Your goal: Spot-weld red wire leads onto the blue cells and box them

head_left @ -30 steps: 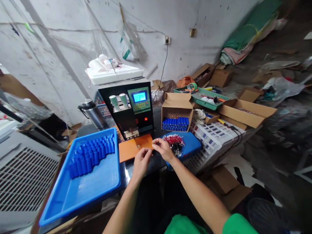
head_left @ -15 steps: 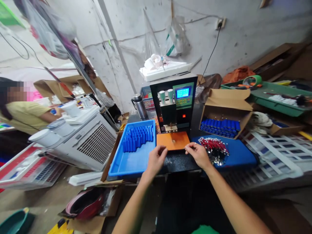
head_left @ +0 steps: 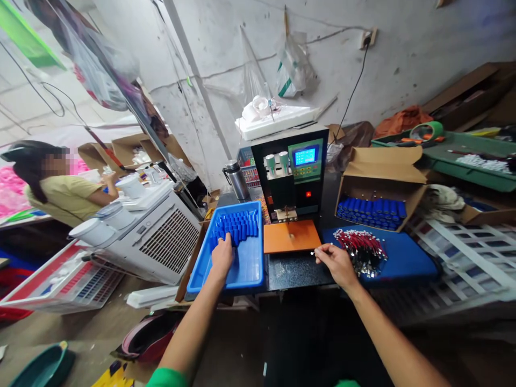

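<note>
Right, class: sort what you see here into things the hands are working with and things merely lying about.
In use:
left hand on the blue cells in the blue tray
right hand pinching a small metal tab
red wire pile
orange plate
welding machine

Lying about:
steel flask
tape roll
white cooler unit

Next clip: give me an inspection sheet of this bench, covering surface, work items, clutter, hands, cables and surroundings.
Surface: dark bench top, orange plate in front of the black machine.
Work items: blue cylinders in the blue tray; more in an open carton; red-wired tabs on a blue pad.
Clutter: steel flask, white foam tray on the machine, green tray.
Hands: left hand in the blue tray at the cylinders; right hand pinching a small metal tab beside the wired pile.
Cables: black cord to a wall socket.
Surroundings: another person at a neighbouring bench, white cooler.
</note>
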A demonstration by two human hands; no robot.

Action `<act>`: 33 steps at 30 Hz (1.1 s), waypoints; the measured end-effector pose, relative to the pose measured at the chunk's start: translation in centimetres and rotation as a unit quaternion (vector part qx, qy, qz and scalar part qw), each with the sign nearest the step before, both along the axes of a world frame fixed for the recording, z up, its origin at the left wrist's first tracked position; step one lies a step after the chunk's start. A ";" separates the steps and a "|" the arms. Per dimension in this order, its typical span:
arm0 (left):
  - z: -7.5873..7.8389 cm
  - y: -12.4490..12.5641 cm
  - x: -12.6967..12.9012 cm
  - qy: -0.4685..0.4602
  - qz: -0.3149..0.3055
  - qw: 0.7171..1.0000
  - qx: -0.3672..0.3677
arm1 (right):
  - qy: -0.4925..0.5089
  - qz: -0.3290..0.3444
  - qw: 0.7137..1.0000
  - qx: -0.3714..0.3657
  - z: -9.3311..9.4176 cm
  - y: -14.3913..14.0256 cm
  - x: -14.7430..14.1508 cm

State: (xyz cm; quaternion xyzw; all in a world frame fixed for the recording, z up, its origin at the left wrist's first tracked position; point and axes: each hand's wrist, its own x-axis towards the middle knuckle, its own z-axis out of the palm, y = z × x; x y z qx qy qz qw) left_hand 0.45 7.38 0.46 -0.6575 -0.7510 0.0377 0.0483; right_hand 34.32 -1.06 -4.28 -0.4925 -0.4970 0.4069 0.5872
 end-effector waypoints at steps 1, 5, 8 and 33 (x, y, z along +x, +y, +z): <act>-0.1 0.0 0.1 0.004 0.000 1.000 0.004 | 0.001 -0.001 1.000 -0.001 0.0 0.0 0.0; -0.6 -0.5 -0.4 -0.039 -0.004 0.998 0.038 | 0.013 -0.007 1.000 0.000 -0.2 -0.2 0.2; -0.7 -0.7 -0.4 -0.183 -0.021 0.976 0.120 | 0.024 -0.013 1.000 0.001 -0.4 -0.2 0.6; -3.8 1.8 16.9 -0.545 -0.176 0.812 0.107 | 0.037 -0.037 0.998 0.035 2.7 7.8 -1.8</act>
